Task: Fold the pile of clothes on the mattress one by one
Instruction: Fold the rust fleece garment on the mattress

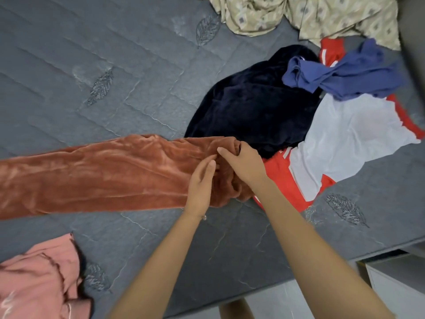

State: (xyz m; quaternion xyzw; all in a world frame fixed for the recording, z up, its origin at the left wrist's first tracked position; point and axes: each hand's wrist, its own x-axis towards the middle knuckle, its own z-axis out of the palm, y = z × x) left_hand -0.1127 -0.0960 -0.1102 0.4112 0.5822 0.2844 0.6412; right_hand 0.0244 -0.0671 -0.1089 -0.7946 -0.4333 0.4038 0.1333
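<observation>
Rust velvet garment, laid long (one end bunched)

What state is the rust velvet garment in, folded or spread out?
Spread out: the rust velvet garment lies stretched long across the mattress, only its right end bunched where the right grip holds it.

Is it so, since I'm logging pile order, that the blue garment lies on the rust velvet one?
No: the blue garment rests on the navy garment and white shirt, apart from the rust velvet garment.
</observation>
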